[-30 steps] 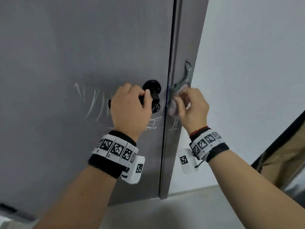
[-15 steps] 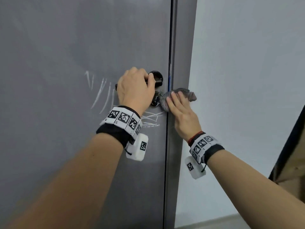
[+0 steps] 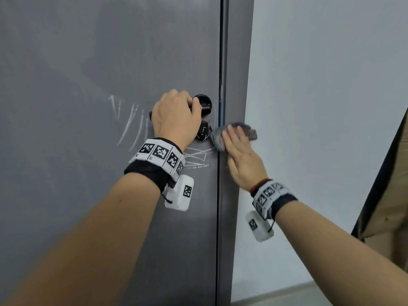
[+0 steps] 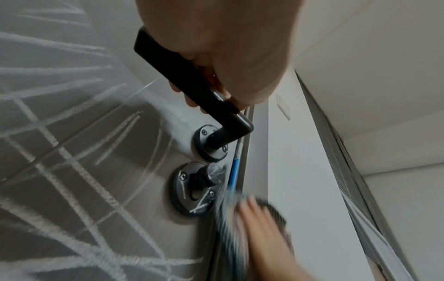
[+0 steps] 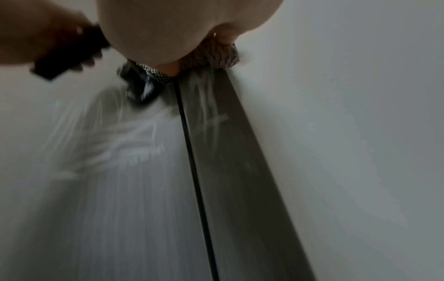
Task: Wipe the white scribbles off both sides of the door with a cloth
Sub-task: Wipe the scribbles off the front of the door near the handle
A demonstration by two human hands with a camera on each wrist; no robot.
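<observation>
L hand (image 3: 174,117) fingers curled round door handle (image 4: 192,79), R hand (image 3: 240,155) fingers flat pressing cloth (image 3: 249,131) on door edge (image 3: 234,62)

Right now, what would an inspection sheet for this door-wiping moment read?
Surface: grey door, white scribbles left of and below the handle.
Job's things: cloth flat against the door frame.
Clutter: nothing seen.
Grippers: left hand grips the black handle; right hand presses the cloth with straight fingers.
Cables: nothing seen.
Surroundings: white wall right of the frame.
</observation>
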